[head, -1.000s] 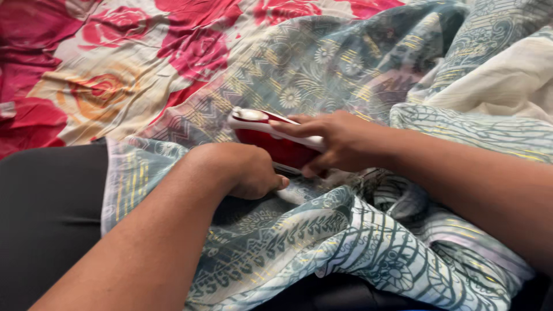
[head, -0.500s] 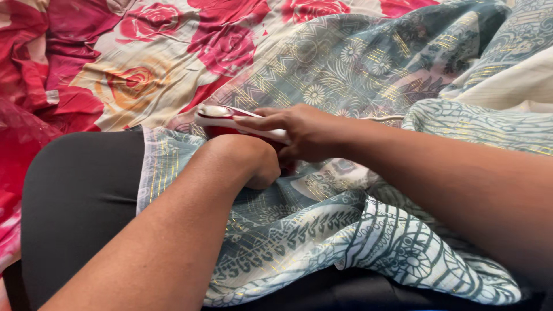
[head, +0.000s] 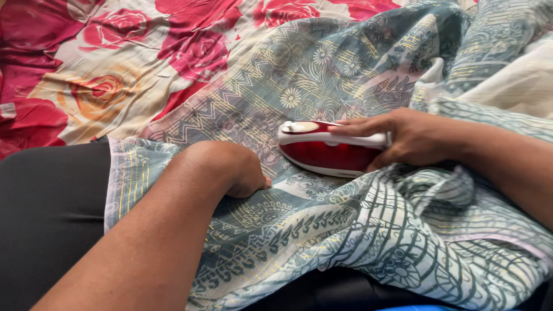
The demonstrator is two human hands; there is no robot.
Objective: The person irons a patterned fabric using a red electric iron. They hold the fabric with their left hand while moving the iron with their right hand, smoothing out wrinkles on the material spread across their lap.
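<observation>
The right hand (head: 417, 138) wraps its fingers around the white handle of a small red-and-white clothes iron (head: 328, 148), which sits sole-down on the thin grey-green patterned cloth with gold threads (head: 299, 86), about the middle of the scene. The left hand (head: 233, 170) is curled into a loose fist and presses that same cloth flat just to the left of the iron's nose, its thumb tip near it but apart. The likeliest trouble is a burn: the nose points at the left hand, and a slide leftward could bring the hot sole onto the knuckles. The cloth lies over the person's black-clad leg (head: 52, 213), so heat may pass through. Bunched folds on the near right could be pressed into creases, and so sheer a fabric may scorch if the iron rests long. A red rose-printed bedsheet (head: 115, 63) lies beyond.
</observation>
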